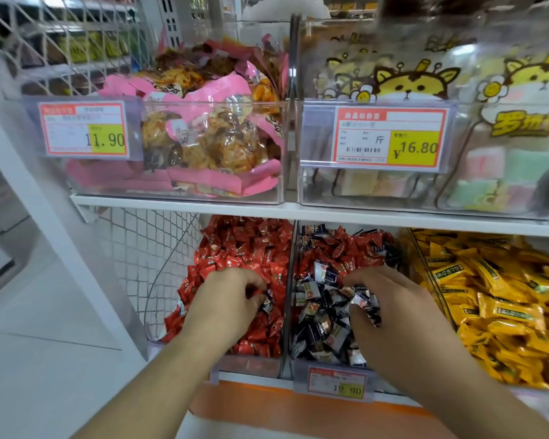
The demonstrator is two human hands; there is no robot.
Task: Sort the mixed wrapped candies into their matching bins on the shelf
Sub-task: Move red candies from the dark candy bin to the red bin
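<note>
1. Candies in red wrappers (235, 248) fill the clear bin at the lower left of the shelf, heaped from its back wall to its front lip.
2. At three o'clock from that heap, past a clear divider (288, 289), the middle bin (330, 364) holds a mix: dark blue-and-white wrapped candies (320, 327) toward the front, more red ones (346, 248) piled at twelve o'clock behind them.
3. The person's left hand (232, 299) is over the red bin, fingers curled, pinching one dark-wrapped candy (267, 304) at the fingertips just beside the divider.
4. The right hand (390, 312) is down in the middle bin, fingers and thumb bent around a clump of the dark wrapped pieces, thumb tip buried among them.
5. At three o'clock from the right hand a third bin holds yellow wrapped candies (488, 299), all one colour as far as I can see.
6. A price tag (336, 382) hangs on the front of the middle bin, at six o'clock from the right hand.
7. On the white shelf board (178, 205) above stand two larger clear bins: pink-edged snack packs (203, 147) at eleven o'clock, cat-printed bags (412, 83) at one o'clock.
8. Each upper bin carries a red-framed tag, 11.90 (83, 129) on the left and 16.80 (390, 137) on the right.
9. White wire mesh (146, 251) closes the shelf's left end, at nine o'clock from the red bin.
</note>
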